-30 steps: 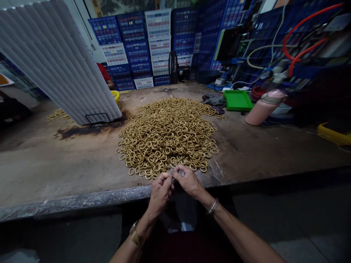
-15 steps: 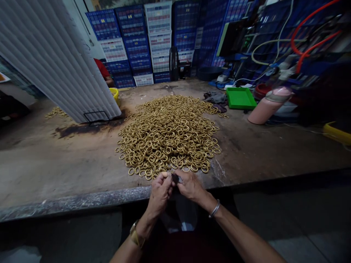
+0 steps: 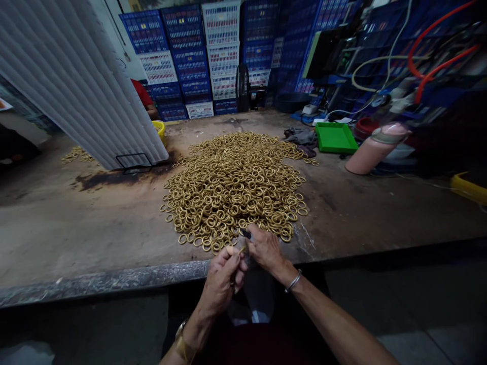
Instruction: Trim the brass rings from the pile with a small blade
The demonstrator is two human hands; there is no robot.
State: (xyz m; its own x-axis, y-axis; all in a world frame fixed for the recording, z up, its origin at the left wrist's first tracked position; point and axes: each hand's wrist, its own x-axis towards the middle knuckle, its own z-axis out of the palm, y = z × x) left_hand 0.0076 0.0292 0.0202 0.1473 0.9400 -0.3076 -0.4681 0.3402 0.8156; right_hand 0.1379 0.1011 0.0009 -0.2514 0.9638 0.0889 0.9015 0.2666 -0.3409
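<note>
A broad heap of brass-coloured rings (image 3: 236,187) lies on the worktable in front of me. At its near edge my left hand (image 3: 224,271) pinches one brass ring (image 3: 242,250) between thumb and fingers. Close beside it, a little higher and to the right, my right hand (image 3: 264,248) is closed around a small dark tool (image 3: 246,233). The tool's dark tip points left, over the front of the heap; its exact kind is hidden by my fingers. Tool and held ring are apart.
A leaning white corrugated panel (image 3: 114,101) stands left of the heap, with a yellow basin (image 3: 159,129) behind it. At right are a green tray (image 3: 335,138) and a pink bottle (image 3: 375,149). Stacked crates (image 3: 190,61) line the back. A person's red sleeve (image 3: 141,94) shows beside the panel.
My right hand with the dark tool has moved up and away from the left hand, toward the heap. My left hand has dropped slightly, and the ring in it now shows.
</note>
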